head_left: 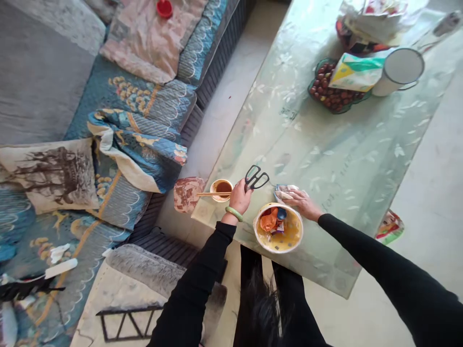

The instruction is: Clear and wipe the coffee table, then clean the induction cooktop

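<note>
My left hand [239, 201], with a pale green bangle on the wrist, is closed around a pair of scissors [256, 178]. The black handle loops point away from me, and the blades are hidden. My right hand [303, 203] lies over a crumpled white and blue cloth or wrapper [282, 189] on the table, its fingers closed onto it. Just in front of that hand stands a round yellow basket [278, 248] with orange, blue and purple wrappers [268, 220] inside. Left of my left hand is a small bowl of brown sauce [221, 186], with chopsticks [208, 193] across it.
The table [231, 159] has a pale green, leaf-patterned cover. Farther up it are a tray of dark red fruit [334, 100], a tissue pack [358, 72], a white mug [394, 77] and bags [376, 24]. A sofa [137, 103] with a cushion [54, 173] runs along the left.
</note>
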The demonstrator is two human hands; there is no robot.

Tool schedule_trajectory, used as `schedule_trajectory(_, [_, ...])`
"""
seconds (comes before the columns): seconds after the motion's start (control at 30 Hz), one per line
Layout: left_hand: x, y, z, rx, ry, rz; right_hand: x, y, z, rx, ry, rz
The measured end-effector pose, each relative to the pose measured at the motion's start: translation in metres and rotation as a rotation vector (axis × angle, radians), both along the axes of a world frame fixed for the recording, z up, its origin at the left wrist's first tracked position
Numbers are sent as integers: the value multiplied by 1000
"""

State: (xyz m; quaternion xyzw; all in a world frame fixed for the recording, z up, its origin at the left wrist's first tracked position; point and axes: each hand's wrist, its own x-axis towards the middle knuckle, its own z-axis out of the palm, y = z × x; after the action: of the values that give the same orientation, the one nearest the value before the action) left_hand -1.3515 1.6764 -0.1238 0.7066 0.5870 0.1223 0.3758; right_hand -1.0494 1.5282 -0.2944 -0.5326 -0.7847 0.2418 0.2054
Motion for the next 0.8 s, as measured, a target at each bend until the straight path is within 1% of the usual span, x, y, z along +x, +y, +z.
schedule_trajectory(0.07, [17, 8, 5, -13, 93, -67, -2, -7, 2, -26, -7, -24])
schedule_trajectory(0.17, [43, 16, 9, -23, 226, -141, 0, -3, 5, -33, -2, 4])
schedule_trajectory(0.2, [53, 19, 10, -19, 257, -162, 7, 0, 5, -15, 4, -26])
schedule_trajectory(0.23, [63, 22, 9, -12, 279, -182, 17, 3, 3, 12, 5, -104])
schedule_trajectory(0.33, [101, 37, 5, 31, 310, -241, 57, 11, -8, 95, -30, -503])
schedule_trajectory(0.37, [117, 45, 2, 51, 312, -257, 69, 12, -13, 107, -47, -584])
schedule_trajectory(0.4, [135, 54, 0, 72, 312, -275, 80, 14, -19, 112, -60, -618])
schedule_trajectory(0.47, [176, 76, -3, 128, 319, -338, 92, 15, -28, 117, -74, -609])
schedule_trajectory(0.53, [223, 103, -6, 197, 341, -449, 92, 16, -34, 126, -81, -607])
schedule_trajectory(0.63, [296, 149, -9, 322, 358, -610, 85, 15, -38, 123, -82, -620])
schedule_trajectory(0.73, [364, 197, -17, 427, 299, -655, 81, 14, -41, 82, -72, -614])
schedule_trajectory(0.8, [400, 225, -25, 460, 226, -669, 82, 14, -42, 69, -49, -615])
